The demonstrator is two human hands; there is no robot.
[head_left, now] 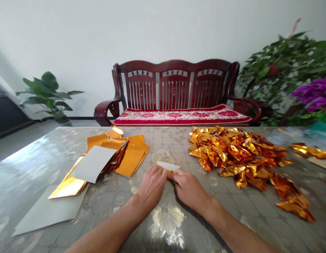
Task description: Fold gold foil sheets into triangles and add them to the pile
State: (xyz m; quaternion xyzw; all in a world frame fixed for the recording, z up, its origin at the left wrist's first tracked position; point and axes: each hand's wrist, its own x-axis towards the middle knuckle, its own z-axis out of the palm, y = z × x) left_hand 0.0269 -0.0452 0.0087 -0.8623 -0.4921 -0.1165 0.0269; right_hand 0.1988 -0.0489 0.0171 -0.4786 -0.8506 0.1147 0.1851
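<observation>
Between my two hands, low over the middle of the table, is a small sheet of gold foil paper [168, 165], its pale back showing along the far side and a sliver of gold between my fingers. My left hand [154, 182] is closed on its left part, fingers curled over the near edge. On the right part, my right hand [188, 186] grips with thumb and bent forefinger. Both hands hide most of the near side of the paper. To the left lies a loose stack of flat gold foil sheets [134, 154]. Folded gold foil pieces [236, 151] are heaped to the right.
A patterned table cover [121, 214] lies under everything. One grey-white sheet [93, 163] rests on the stack, and a larger pale sheet [51, 211] sits at the left. Clear plastic [286, 135] is at the far right. Beyond the table stands a wooden bench [175, 88].
</observation>
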